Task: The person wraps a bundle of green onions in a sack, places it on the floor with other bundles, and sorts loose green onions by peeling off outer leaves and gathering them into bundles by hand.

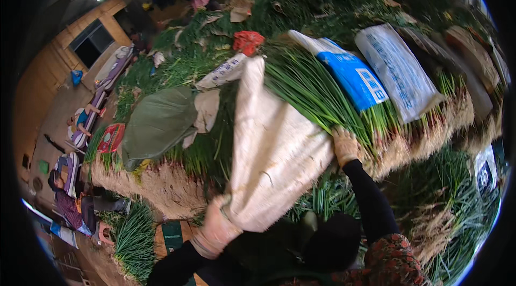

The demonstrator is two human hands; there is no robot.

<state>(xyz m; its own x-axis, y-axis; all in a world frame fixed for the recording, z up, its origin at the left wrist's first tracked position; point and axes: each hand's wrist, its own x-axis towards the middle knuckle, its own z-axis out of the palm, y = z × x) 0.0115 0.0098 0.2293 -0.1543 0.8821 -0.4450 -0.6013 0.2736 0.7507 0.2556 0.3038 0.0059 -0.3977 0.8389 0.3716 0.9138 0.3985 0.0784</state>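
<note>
A white woven sack (278,153) is stretched out in front of me, lying partly over a row of bundled green onions (308,84). My left hand (217,223), in a pale glove, grips the sack's near left corner. The sack's right edge is held by my gloved right hand (345,147), whose fingers lie against the onion stalks. Just beyond that hand, reddish stalk bases and a fringe of pale roots (389,149) point towards me. A blue and white printed bag (354,76) covers onions to the right of the sack.
Another printed white bag (399,72) lies farther right on the bundles. An olive-green sheet (159,125) and a red bag (111,138) cover onions at left. A person (70,205) sits at far left. More onions (135,241) lie on the floor.
</note>
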